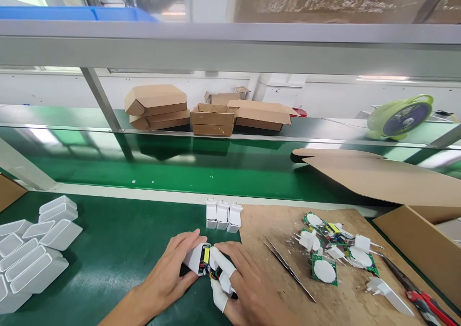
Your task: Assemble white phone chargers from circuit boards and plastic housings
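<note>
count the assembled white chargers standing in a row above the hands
3, side by side at the far edge of the green mat: left charger, middle charger, right charger, which leans slightly. None seems hidden behind them.

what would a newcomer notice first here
Front and centre, the left hand and right hand together grip a white charger shell with its circuit board showing. Right of them, on a brown board, lie tweezers and a heap of green boards and plug parts. Empty white shells are stacked at far left.
</note>
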`<action>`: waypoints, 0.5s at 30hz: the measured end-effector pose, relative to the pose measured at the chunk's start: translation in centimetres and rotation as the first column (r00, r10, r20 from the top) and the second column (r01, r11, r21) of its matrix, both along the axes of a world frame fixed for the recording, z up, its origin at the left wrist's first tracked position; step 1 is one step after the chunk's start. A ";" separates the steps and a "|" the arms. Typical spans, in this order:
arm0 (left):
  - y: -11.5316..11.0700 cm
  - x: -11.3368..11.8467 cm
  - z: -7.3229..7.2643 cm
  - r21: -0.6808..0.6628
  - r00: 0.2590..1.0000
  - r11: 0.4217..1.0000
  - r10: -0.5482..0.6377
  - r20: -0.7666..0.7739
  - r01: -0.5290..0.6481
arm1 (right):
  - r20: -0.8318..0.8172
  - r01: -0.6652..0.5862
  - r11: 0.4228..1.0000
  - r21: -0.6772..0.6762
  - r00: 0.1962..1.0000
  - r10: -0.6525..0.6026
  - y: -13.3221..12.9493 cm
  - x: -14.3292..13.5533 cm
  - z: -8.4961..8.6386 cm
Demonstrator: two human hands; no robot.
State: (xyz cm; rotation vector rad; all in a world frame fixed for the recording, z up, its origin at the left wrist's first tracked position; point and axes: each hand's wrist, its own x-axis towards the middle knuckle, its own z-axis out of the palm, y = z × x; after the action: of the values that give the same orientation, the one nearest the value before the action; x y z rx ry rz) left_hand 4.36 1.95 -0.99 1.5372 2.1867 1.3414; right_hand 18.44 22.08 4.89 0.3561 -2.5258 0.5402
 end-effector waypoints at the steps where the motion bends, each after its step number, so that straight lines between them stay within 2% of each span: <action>1: 0.0 0.0 0.0 0.000 1.000 1.000 0.001 0.002 -0.001 | -0.016 -0.005 1.000 -0.002 1.000 0.005 0.0 -0.1 -0.1; 5: 0.2 0.0 0.2 0.001 1.000 1.000 0.002 0.004 -0.002 | -0.078 -0.006 1.000 0.004 0.997 0.006 -0.1 -0.2 -0.4; 11: 0.1 0.0 0.2 0.013 1.000 1.000 0.002 -0.007 -0.002 | -0.050 0.016 1.000 -0.002 0.999 -0.017 -0.5 -0.4 0.4; 15: 0.0 0.0 0.0 -0.002 1.000 1.000 0.007 -0.002 -0.007 | -0.010 0.004 1.000 -0.025 1.000 -0.004 -0.5 -0.4 0.3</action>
State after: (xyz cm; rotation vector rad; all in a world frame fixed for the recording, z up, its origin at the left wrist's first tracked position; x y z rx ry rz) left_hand 4.32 1.96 -0.95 1.5322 2.1957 1.3399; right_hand 18.05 21.57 5.20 0.3436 -2.5070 0.5663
